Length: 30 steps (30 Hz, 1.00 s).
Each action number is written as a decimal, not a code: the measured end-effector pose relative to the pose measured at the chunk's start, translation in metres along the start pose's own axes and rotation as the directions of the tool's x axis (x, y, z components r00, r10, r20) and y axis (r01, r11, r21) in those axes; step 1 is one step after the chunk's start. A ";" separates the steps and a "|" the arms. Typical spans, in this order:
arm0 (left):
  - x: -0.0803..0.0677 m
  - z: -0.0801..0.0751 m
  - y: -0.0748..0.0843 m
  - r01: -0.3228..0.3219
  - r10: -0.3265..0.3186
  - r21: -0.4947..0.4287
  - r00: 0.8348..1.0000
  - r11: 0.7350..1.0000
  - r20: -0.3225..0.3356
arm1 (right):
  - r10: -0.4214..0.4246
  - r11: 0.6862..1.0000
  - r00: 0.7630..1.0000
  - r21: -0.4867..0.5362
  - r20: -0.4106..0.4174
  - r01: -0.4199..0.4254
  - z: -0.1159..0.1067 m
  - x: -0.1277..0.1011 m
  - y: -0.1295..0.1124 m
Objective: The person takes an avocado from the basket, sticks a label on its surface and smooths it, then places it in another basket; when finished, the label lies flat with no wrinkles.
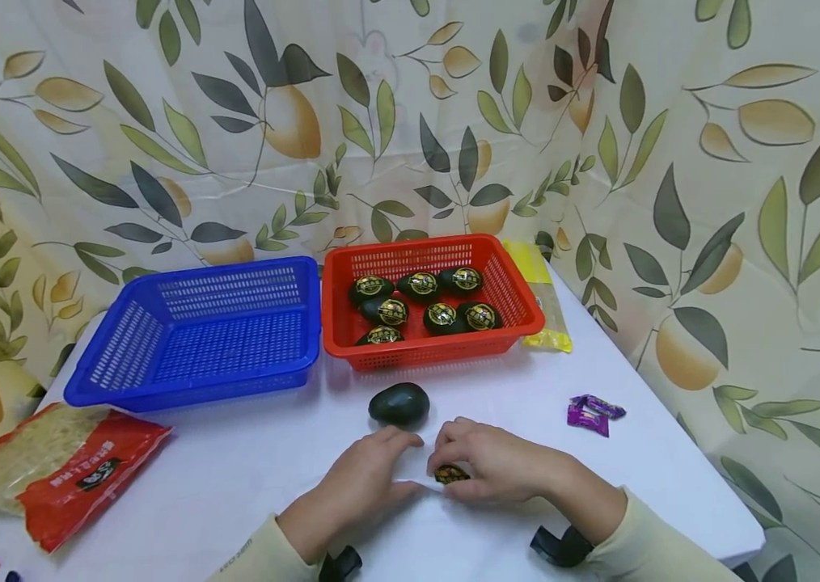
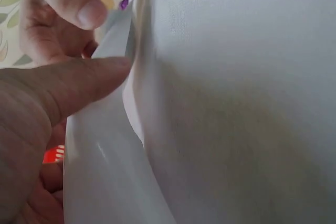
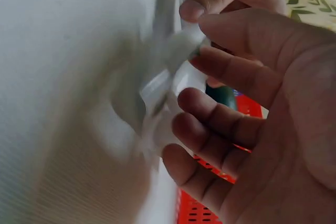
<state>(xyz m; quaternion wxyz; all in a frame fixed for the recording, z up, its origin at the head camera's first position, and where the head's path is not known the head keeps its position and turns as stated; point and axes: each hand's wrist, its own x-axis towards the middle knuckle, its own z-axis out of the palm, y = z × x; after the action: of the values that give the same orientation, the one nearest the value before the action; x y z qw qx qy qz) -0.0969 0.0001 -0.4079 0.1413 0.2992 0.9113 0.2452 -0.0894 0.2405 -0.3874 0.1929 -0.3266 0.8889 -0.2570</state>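
Legible text: none. Red noodle packet (image 1: 53,469), lower left of the head view: dark label with white print, too small to read. Dark eggs (image 1: 420,303) in the red basket (image 1: 519,299), centre: round gold labels, characters unreadable. Sleeve cuff (image 1: 238,551), bottom centre: tiny unreadable print.

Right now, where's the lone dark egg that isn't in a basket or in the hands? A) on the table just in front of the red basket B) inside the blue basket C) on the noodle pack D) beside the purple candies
A: the loose egg lies on the white table, just in front of the red basket and just beyond both hands; the blue basket holds nothing.
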 end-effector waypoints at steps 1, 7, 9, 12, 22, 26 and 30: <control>0.000 -0.001 -0.001 -0.006 0.006 -0.008 1.000 1.000 0.004 | -0.008 1.000 1.000 0.001 0.005 0.008 -0.001 0.000 0.000; -0.003 -0.003 -0.005 -0.084 0.084 -0.001 0.996 0.996 0.010 | -0.026 0.999 0.999 0.038 0.025 0.025 -0.003 0.000 0.004; -0.004 -0.004 -0.006 -0.109 0.109 0.023 0.994 0.994 0.004 | -0.025 0.998 0.999 0.051 0.021 0.024 -0.004 -0.001 0.005; -0.005 -0.006 -0.006 -0.122 0.122 0.058 0.992 0.991 0.002 | -0.045 0.998 0.999 0.043 0.006 0.044 -0.004 -0.001 0.007; -0.009 -0.006 -0.008 -0.125 0.126 0.099 0.992 0.987 -0.007 | 0.001 0.976 0.996 0.218 -0.087 0.018 -0.006 -0.008 0.015; -0.011 -0.005 -0.007 -0.098 0.097 0.081 0.995 0.992 0.012 | -0.017 0.964 0.990 0.260 -0.142 0.054 -0.012 -0.009 0.016; -0.013 -0.005 -0.008 -0.076 0.074 0.066 0.997 0.995 0.033 | -0.022 0.950 0.985 0.305 -0.169 0.074 -0.016 -0.005 0.015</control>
<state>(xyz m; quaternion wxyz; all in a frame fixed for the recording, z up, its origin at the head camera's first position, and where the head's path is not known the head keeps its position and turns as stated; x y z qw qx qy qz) -0.0926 -0.0155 -0.4062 0.1356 0.3413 0.9049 0.2150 -0.1014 0.2588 -0.3823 0.1617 -0.2916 0.8422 -0.4237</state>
